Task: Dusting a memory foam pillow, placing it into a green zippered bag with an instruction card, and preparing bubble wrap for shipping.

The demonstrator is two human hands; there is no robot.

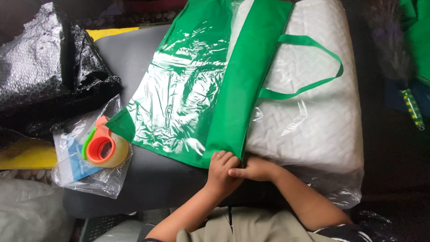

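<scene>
Grey counter [134,58] carries a green bag [197,85] half drawn over a white wrapped pillow [313,103], most still uncovered, with left hand [222,172] and right hand [255,170] both pinching its bottom hem.

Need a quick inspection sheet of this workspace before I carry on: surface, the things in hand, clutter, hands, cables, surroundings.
Surface: grey padded top, mostly covered.
Job's things: green carry bag with a clear glossy panel and loop handle, lying flat and partly over a white quilted pillow in clear plastic wrap.
Clutter: tape dispenser with an orange core, resting on a clear plastic pouch; black bubble wrap at far left.
Hands: left hand grips the bag's near corner; right hand presses against it beside the pillow's edge.
Cables: nothing seen.
Surroundings: yellow sheet under the bubble wrap; more green fabric at right; dark floor.
</scene>
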